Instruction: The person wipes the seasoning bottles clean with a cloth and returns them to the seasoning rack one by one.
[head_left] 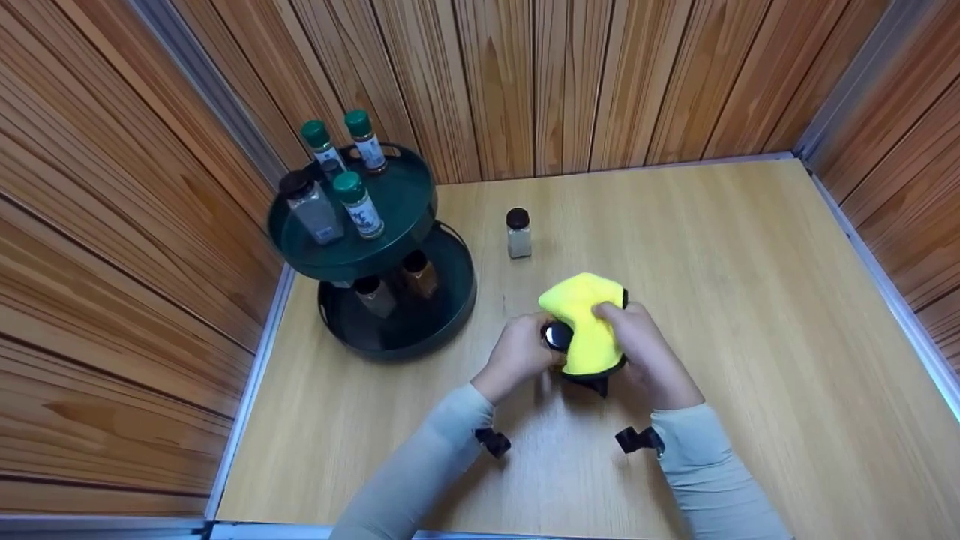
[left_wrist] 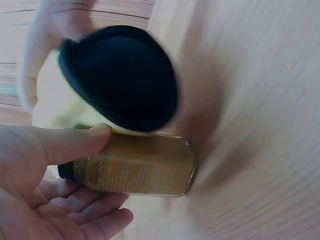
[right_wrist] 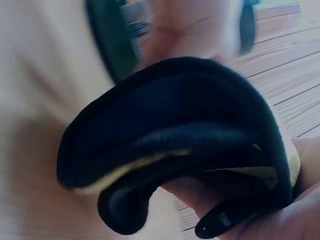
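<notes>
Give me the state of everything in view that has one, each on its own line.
Held jar: capped, gripped by left hand
Cloth: bunched, held in right hand
Table jar: capped, upright
Rack: standing, jars on both tiers
Green-capped jars: capped, upright, top tier
Large dark-capped jar: capped, upright, top tier
Small jar: mostly hidden, state unclear
Lower-tier jars: capped, upright, partly hidden
</notes>
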